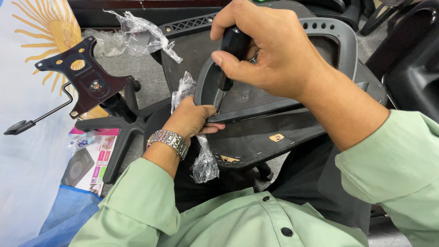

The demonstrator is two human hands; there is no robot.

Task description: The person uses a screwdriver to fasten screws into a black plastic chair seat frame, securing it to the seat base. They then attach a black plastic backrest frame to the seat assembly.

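Observation:
My right hand (270, 48) grips the black handle of a screwdriver (228, 59), its shaft pointing down at the edge of a black plastic armrest loop (329, 32) lying on the underside of a black chair seat (265, 132). My left hand (190, 120) presses on the armrest's lower bar beside the screwdriver tip, with a crumpled clear plastic bag (203, 162) caught under it. A metal watch sits on my left wrist. The seat rests on my lap. Both sleeves are light green.
A black chair mechanism plate (87, 75) with a lever sits on a black star base (123, 126) to the left. A printed box (91, 160) lies on the floor by a white and blue cloth (27, 137). More clear plastic (137, 34) lies behind. Black chair parts (407, 59) stand at right.

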